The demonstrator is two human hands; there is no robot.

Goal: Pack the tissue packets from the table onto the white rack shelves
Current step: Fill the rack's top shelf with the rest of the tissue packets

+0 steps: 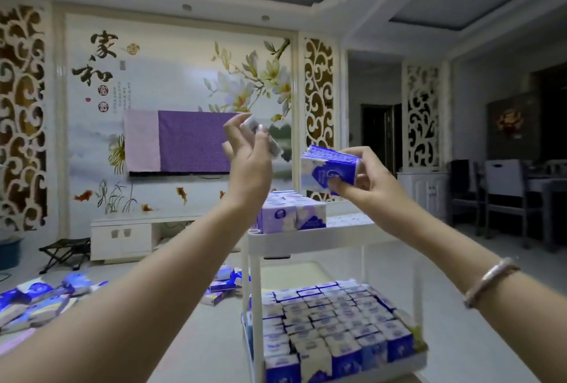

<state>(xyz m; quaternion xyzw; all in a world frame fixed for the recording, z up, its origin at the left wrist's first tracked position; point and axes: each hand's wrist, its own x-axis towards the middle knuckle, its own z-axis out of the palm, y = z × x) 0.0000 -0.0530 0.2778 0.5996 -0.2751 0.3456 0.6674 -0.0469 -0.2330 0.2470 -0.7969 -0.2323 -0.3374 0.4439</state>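
Both hands are up over the white rack (306, 241) now, each with a load, so this looks like the carry-and-place step with the top shelf as the likely target. The right hand (365, 180) grips a blue-and-white tissue packet (328, 169), fingers (339, 187) curled round its near end, thumb on top, holding it just above the far right of the top shelf. The left hand (245, 152) is raised higher, fingers half curled, pinching a second packet (264, 134) that is blurred. On the top shelf a block of packets (291, 213) fills only the left part; bare perforated shelf shows to its right, so the next move probably calls for lowering the right-hand packet upright into that gap, snug against the row. The lower shelf (334, 330) is packed tight with rows of packets. Plenty remain: loose packets (40, 299) lie scattered on the bench (196, 336) at near left, more beside the rack's left post. The packets carry a round logo, too small to read. Large brush calligraphy on the far wall (101, 58) reads 家和.
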